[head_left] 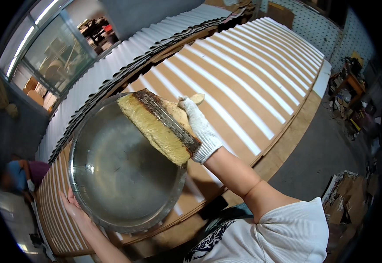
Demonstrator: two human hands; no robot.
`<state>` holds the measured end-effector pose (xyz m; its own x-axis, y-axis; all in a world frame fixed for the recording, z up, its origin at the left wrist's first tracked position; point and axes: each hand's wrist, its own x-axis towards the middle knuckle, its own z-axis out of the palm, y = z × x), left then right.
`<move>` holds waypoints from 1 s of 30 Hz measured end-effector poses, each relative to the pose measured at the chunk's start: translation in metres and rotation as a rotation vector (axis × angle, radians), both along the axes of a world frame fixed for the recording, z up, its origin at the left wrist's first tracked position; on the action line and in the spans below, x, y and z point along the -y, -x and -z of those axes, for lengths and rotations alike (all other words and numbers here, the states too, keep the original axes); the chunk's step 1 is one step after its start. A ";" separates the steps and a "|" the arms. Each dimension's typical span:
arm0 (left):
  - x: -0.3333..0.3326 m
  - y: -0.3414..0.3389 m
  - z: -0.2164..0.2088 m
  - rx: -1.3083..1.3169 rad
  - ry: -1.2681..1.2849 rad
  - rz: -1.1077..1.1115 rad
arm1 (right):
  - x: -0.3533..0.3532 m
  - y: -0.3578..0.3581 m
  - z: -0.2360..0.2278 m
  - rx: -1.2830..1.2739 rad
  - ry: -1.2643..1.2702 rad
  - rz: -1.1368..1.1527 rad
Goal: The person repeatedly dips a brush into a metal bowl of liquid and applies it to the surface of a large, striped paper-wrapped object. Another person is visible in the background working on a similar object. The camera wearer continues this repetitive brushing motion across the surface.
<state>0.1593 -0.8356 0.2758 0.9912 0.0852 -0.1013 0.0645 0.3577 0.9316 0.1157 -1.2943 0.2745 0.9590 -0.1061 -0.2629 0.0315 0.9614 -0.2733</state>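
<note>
My bare left hand (73,207) grips a round metal basin (71,171) by its lower left rim. The basin's inside looks grey and shiny; whether liquid lies in it I cannot tell. In my right hand (201,131), which wears a white knitted glove, is a wide brush (152,130) with pale yellow bristles, a dark stained band and a wooden handle. Its bristles hang over the basin's upper right side, pointing down and left. The handle's tip pokes out past the gloved fingers. Part of my left fingers is hidden behind the basin.
Brown boards with white stripes (243,65) lie in a long stack ahead and to the left. Beyond them runs a stack of wavy white sheets (164,33). At the left, a co-worker (22,175) leans beside the boards. Cluttered goods (353,83) stand far right.
</note>
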 end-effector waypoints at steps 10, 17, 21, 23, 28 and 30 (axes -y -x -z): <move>0.283 0.010 0.038 -0.058 0.055 0.099 | 0.247 0.066 -0.011 -0.004 0.163 0.228; 0.490 0.004 0.061 -0.110 0.134 0.095 | 0.422 0.078 0.003 0.035 0.324 0.275; 0.553 -0.009 0.079 -0.081 0.234 0.133 | 0.500 0.065 0.025 -0.036 0.388 0.345; 0.575 -0.015 0.092 -0.062 0.244 0.137 | 0.523 0.061 0.038 -0.071 0.437 0.339; 0.602 -0.013 0.122 -0.108 0.246 0.053 | 0.556 0.042 0.081 -0.175 0.461 0.309; 0.605 -0.010 0.118 -0.110 0.198 0.054 | 0.584 0.034 0.112 -0.208 0.497 0.388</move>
<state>0.1698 -1.4404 0.1575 0.9759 0.0004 -0.2183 0.1854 0.5261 0.8300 0.0814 -1.8786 0.1627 0.7612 -0.5900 -0.2693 0.2483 0.6487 -0.7194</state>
